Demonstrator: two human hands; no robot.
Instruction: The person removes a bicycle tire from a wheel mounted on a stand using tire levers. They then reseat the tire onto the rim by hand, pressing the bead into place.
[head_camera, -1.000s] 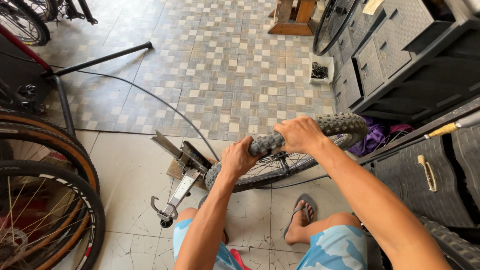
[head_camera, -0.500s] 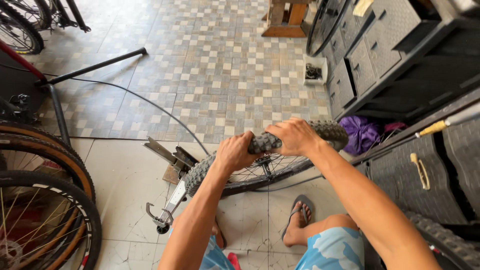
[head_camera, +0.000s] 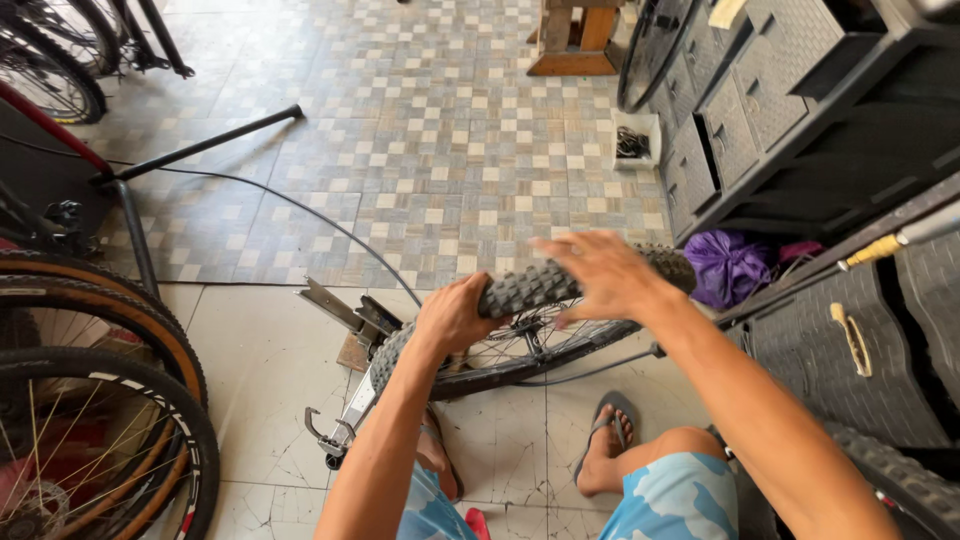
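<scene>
We grip the knobby tyre with our left hand, fingers curled tight over its tread, while our right hand hovers open just above the tread, fingers spread and holding nothing. The tyre sits on a spoked wheel that leans over the pale floor tiles in front of our knees, beside a metal stand. More wheels stand at the floor's left edge, and a purple bag lies by the dark drawers on the right.
</scene>
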